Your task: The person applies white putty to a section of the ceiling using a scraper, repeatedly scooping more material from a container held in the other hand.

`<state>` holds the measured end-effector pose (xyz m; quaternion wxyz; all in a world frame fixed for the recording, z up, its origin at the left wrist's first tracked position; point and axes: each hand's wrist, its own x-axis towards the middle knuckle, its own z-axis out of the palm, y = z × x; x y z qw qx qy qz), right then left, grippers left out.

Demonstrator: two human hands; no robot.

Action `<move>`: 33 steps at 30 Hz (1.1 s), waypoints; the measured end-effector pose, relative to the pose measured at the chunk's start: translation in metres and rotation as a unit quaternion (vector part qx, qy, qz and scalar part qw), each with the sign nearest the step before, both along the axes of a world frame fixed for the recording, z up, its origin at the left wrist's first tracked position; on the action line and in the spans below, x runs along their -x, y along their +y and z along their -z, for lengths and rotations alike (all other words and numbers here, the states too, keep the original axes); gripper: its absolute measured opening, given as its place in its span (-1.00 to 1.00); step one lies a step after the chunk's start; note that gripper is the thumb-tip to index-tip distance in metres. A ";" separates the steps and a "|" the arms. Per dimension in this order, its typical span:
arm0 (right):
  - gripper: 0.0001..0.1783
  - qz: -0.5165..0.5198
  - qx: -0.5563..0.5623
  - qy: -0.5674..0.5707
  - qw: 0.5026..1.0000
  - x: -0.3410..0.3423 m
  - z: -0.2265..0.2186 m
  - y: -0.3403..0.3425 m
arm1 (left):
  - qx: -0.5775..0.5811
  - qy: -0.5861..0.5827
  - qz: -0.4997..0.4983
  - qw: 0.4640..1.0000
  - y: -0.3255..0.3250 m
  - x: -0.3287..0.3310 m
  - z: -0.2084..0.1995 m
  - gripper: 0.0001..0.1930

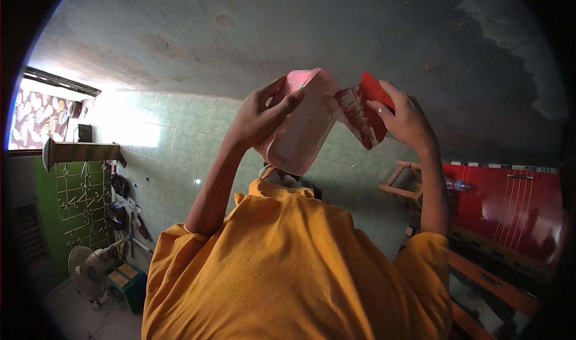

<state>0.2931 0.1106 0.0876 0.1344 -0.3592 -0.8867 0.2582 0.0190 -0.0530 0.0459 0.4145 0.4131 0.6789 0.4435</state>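
Observation:
My left hand [268, 113] grips a pink plastic tub [307, 130] by its side, with the thumb over the rim. Pale smears coat the tub's inside, and it is tilted. Just to the right, my right hand [403, 113] is closed round a red putty scraper [363, 113], thumb on its near face. White paste streaks the scraper's flat blade, whose left corner is by the tub's right rim; whether they touch I cannot tell. A spot of white paste shows on my right thumb.
A grey wall [312, 28] with stained, peeling patches rises ahead. Green tiles [186, 136] cover the floor. At left are a fan [89, 271], a green stool [129, 289] and a metal grille [84, 202]. At right stand a wooden stool [401, 190] and a red cabinet [510, 211].

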 end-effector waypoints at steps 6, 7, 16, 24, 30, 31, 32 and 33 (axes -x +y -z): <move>-0.64 -0.077 0.133 -0.027 0.988 0.014 0.015 -0.009 | 0.023 0.039 -0.003 0.999 0.005 0.008 0.008 -0.02; -0.62 -0.081 0.129 -0.029 0.988 0.013 0.024 -0.011 | 0.026 0.038 -0.003 0.999 0.004 0.008 0.013 -0.02; -0.52 -0.064 0.448 0.120 0.883 0.017 0.120 -0.064 | -0.013 -0.021 -0.054 0.998 0.009 0.027 0.068 -0.33; -0.42 0.024 0.691 0.321 0.647 0.025 0.145 -0.071 | -0.081 -0.147 -0.140 0.976 0.028 0.031 0.057 -0.37; -0.59 0.093 0.496 0.533 0.679 0.057 0.022 -0.025 | -0.069 -0.232 -0.155 0.958 0.012 0.039 0.070 -0.30; -0.61 0.128 0.413 0.559 0.707 0.055 -0.003 -0.007 | -0.088 -0.234 -0.137 0.958 0.012 0.035 0.072 -0.31; -0.64 0.137 0.314 0.537 0.771 0.039 -0.023 0.020 | -0.064 -0.248 -0.135 0.957 0.013 0.027 0.065 -0.31; -0.68 0.115 0.181 0.541 0.814 0.037 -0.060 0.034 | -0.084 -0.253 -0.131 0.955 0.012 0.022 0.064 -0.32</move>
